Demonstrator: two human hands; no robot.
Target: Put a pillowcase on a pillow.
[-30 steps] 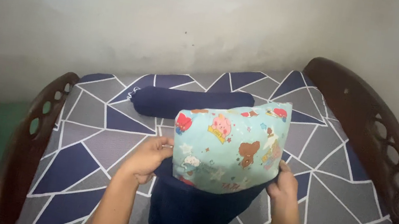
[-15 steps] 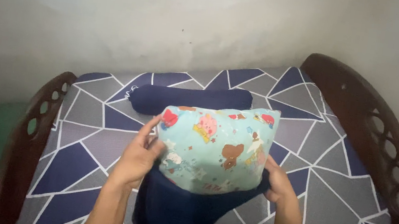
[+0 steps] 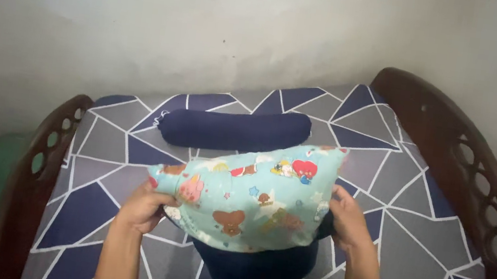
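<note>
My left hand [image 3: 145,208] is closed on the left corner of the soft light-blue pillow printed with cartoon animals [image 3: 246,199], fingers curled under its edge. My right hand [image 3: 348,220] clasps the pillow's right end, thumb on top, and seems to pinch the dark navy fabric cover [image 3: 263,266] there too, though that spot is dim and I cannot be sure. The pillow is held tilted, its right corner higher than its left, just above the bed. The navy cover hangs under it and bunches on the grey and navy triangle-patterned bed sheet [image 3: 408,201]. Beyond the pillow a navy cylindrical bolster [image 3: 234,128] lies across the sheet near the pale wall [image 3: 243,35]. Dark carved wooden bed ends [image 3: 477,171] rise at both sides.
</note>
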